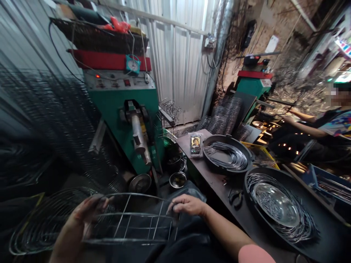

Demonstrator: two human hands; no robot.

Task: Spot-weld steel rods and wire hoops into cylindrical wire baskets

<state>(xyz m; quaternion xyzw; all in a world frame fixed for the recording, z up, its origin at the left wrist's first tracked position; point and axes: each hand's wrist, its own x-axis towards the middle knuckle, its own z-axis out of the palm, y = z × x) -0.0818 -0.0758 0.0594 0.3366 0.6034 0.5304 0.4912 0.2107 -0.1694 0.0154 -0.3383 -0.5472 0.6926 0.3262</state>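
A wire rack (pixel 137 215) of thin shiny metal rods hangs over my lap, its long rods running roughly left to right with cross wires between them. My left hand (pixel 89 210) is closed around its left end, somewhat blurred. At the upper right corner, my right hand (pixel 188 205) grips the rack with curled fingers and the thumb tucked in. Beside my left hand, a stack of bent wire hoops (pixel 35 233) lies low at the left. Ahead stands a green machine (pixel 109 109) with a thick metal arm (pixel 138 133) pointing down toward me.
On the table (pixel 211 179) at right are a phone (pixel 195 145), a black round tray (pixel 207 160) of wire rings, pliers (pixel 236 199), and another tray (pixel 249 204) holding a metal bowl (pixel 293 219). Metal bowls (pixel 177 180) sit below the machine. A co-worker (pixel 329 124) sits at far right.
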